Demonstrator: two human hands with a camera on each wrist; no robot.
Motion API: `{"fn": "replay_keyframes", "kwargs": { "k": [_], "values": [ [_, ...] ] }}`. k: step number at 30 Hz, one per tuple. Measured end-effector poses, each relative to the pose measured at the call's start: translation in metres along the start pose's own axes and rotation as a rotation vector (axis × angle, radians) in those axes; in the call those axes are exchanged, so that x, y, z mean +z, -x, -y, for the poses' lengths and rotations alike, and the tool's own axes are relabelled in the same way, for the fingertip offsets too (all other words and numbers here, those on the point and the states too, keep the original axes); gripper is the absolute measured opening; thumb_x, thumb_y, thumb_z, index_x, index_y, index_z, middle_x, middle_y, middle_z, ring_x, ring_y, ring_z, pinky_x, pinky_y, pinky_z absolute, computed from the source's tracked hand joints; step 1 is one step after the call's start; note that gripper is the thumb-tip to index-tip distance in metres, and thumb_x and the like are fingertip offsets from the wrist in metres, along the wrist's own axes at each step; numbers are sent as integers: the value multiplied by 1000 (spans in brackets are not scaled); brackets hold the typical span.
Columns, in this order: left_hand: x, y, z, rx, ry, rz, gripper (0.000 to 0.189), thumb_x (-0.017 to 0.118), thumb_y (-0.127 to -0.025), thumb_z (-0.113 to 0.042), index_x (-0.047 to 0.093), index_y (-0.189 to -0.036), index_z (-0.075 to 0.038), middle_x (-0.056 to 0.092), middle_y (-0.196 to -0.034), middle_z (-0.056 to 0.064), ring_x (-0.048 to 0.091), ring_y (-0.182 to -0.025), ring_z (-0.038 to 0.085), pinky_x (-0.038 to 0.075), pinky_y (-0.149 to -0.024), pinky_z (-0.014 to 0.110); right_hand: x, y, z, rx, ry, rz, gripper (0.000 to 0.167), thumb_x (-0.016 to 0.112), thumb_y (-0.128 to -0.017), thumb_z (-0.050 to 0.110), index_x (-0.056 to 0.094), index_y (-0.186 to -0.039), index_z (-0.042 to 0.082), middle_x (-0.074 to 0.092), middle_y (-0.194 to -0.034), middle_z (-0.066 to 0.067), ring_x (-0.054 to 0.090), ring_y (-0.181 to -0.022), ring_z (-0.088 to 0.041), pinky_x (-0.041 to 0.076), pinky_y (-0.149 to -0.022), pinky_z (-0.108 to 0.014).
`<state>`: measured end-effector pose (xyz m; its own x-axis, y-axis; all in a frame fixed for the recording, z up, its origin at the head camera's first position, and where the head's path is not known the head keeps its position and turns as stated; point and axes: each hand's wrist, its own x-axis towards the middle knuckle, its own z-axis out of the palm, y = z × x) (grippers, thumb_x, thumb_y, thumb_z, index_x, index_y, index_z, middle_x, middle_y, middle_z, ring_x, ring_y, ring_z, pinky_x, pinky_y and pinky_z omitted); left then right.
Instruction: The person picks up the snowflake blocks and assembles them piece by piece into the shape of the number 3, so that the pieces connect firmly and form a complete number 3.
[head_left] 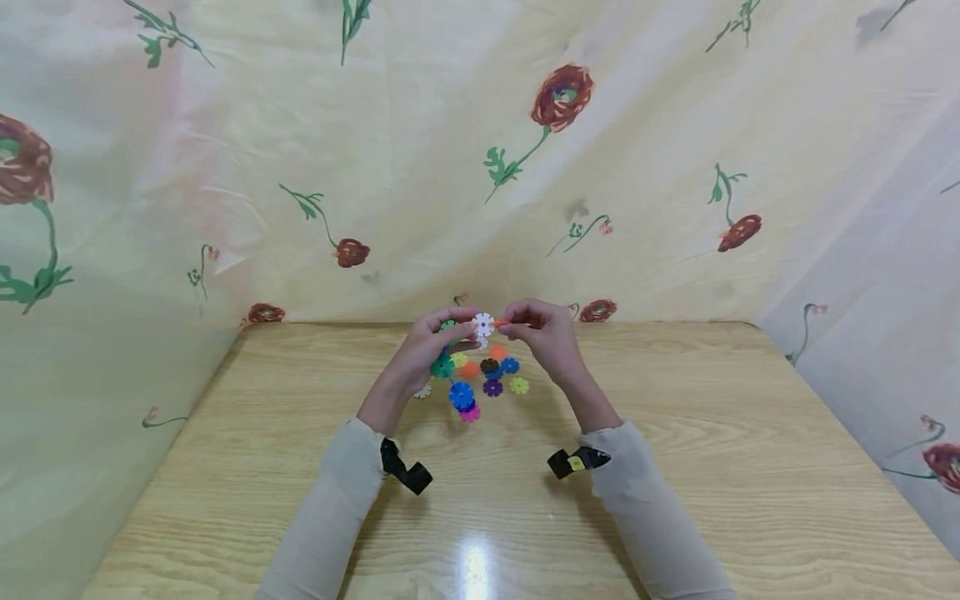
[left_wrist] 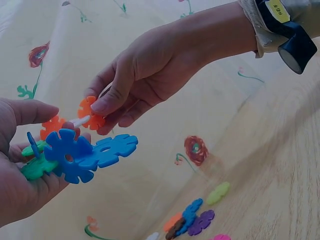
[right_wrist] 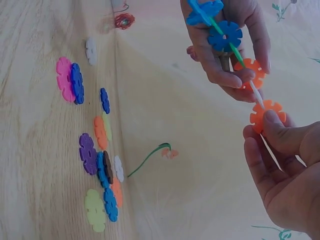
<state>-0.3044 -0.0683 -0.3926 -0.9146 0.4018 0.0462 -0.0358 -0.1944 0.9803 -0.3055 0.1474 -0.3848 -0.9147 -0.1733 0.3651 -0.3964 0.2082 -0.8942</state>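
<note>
Above the table, my left hand (head_left: 420,350) holds a chain of interlocking snowflake discs. In the left wrist view the chain shows blue discs (left_wrist: 70,156), green discs (left_wrist: 39,167) and an orange disc (left_wrist: 53,127) near the thumb. A white disc (head_left: 483,325) sits at the chain's right end, turned edge-on in both wrist views. My right hand (head_left: 551,337) pinches another orange disc (right_wrist: 267,116) between thumb and fingers. That orange disc meets the white one's edge; how deep the slots sit together I cannot tell.
Several loose discs lie on the wooden table (head_left: 675,433) below the hands, among them a purple disc (right_wrist: 88,154), a yellow-green disc (right_wrist: 95,210) and a pink disc (right_wrist: 65,79). A flowered cloth (head_left: 420,167) hangs behind the table's far edge.
</note>
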Motion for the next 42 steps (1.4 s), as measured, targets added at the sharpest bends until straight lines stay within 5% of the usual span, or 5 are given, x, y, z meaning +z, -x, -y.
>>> {"fn": "replay_keyframes", "kwargs": {
  "k": [8, 17, 28, 37, 42],
  "values": [
    [1, -1, 0, 30, -5, -2, 37, 55, -106, -12, 54, -138, 5, 55, -122, 4, 63, -96, 15, 54, -104, 42, 1, 1, 2, -1, -9, -17, 12, 75, -92, 7, 73, -98, -3, 72, -91, -7, 67, -78, -18, 60, -74, -24],
    [3, -1, 3, -4, -5, -41, 34, 55, -106, -13, 55, -137, 0, 55, -119, 3, 61, -106, 25, 53, -106, 45, 3, 3, 0, 16, -15, -13, 19, 77, -92, 15, 73, -99, -3, 72, -95, -16, 67, -80, -16, 59, -75, -20],
    [5, 0, -1, 36, -12, 21, 35, 55, -105, -11, 55, -136, 5, 57, -123, 6, 64, -99, 18, 56, -101, 34, -3, 3, 0, 5, -66, -16, 15, 79, -90, 10, 75, -95, -3, 73, -85, 1, 67, -74, -15, 60, -74, -23],
    [8, 2, 2, 50, -1, 53, 39, 45, -110, -18, 51, -143, 1, 52, -125, 5, 62, -108, 17, 50, -110, 45, 3, 4, -2, -9, -89, -71, 17, 79, -90, 9, 74, -95, -6, 73, -84, 4, 69, -75, -27, 60, -70, -23],
    [7, 1, 1, 42, 10, 90, 42, 40, -112, -22, 50, -146, 1, 57, -119, 5, 61, -107, 16, 56, -100, 31, 2, 2, -1, 10, -85, -66, 18, 78, -90, 10, 73, -97, -6, 73, -84, 6, 69, -76, -30, 60, -70, -23]
  ]
}}
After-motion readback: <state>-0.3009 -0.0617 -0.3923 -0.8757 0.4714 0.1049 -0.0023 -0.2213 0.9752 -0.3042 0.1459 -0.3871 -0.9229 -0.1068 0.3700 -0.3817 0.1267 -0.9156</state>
